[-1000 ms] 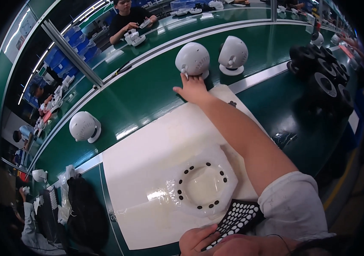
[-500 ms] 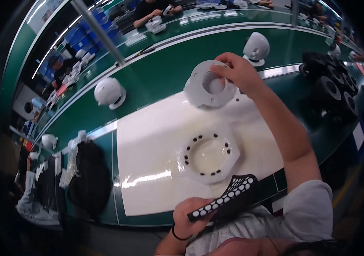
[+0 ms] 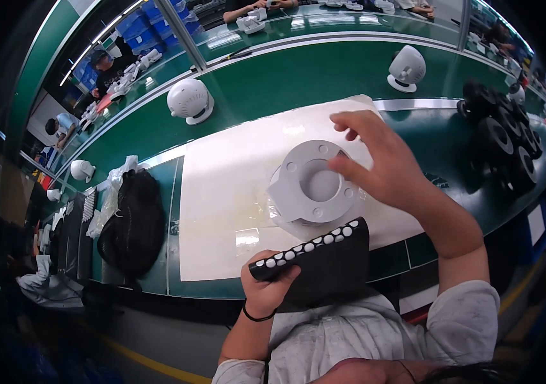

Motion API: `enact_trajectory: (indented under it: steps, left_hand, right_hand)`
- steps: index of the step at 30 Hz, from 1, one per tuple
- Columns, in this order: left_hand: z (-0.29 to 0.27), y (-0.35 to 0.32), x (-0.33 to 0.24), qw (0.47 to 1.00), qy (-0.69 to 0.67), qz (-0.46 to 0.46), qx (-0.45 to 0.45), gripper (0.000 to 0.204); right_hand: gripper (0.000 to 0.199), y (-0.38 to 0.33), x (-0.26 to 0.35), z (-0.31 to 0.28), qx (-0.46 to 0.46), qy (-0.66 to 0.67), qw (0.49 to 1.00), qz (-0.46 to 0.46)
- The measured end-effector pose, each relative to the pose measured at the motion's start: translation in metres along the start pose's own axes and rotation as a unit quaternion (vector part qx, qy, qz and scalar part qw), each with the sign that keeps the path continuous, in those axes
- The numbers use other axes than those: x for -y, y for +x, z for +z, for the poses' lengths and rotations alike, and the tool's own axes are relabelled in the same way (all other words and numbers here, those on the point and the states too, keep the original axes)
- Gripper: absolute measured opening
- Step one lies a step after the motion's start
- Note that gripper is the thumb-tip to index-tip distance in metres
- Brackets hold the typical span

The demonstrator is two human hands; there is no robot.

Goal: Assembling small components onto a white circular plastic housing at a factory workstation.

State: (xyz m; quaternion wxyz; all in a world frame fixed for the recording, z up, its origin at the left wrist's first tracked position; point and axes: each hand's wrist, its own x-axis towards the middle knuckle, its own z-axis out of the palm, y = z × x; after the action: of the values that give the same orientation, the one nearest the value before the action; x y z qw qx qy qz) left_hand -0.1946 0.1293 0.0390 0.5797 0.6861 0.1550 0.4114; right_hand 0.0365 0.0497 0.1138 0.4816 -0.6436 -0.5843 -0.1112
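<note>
My left hand (image 3: 264, 288) is closed on a black sheet (image 3: 327, 276), folded over, with rows of white round pads along its upper edge. Behind it, a white plastic housing (image 3: 293, 200) stands on the white mat (image 3: 212, 221) with its ring-shaped base (image 3: 298, 163) facing up. Small round recesses dot that ring, and its middle is hollow. Whatever lies under the housing is mostly hidden. Just right of the ring, my right hand (image 3: 391, 168) is open, thumb and fingers apart, holding nothing; its thumb overlaps the ring's edge in the picture.
White rounded devices (image 3: 190, 101) stand on the green belt beyond the mat, another (image 3: 406, 67) farther right. Black ring-shaped parts (image 3: 500, 137) are heaped at right. A black bag (image 3: 133, 224) and clear plastic (image 3: 114, 195) lie at left. Co-workers sit across the line.
My right hand has brought the white housing down over the hexagonal white fixture with black dots and let it go. My left hand has raised the black sheet slightly and moved left.
</note>
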Motion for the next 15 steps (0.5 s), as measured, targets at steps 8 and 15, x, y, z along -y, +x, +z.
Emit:
enact_trajectory:
  steps: [8,15]
  left_hand:
    - [-0.015,0.001,-0.006,0.986,-0.157,-0.044,-0.035,0.021]
    - [-0.028,-0.001,0.003,0.991,-0.116,-0.038,-0.046,0.027]
  right_hand:
    - [0.039,-0.007,0.052,-0.02,0.312,0.074,0.941,-0.112]
    - [0.035,0.001,0.058,-0.006,0.342,0.097,0.935,-0.004]
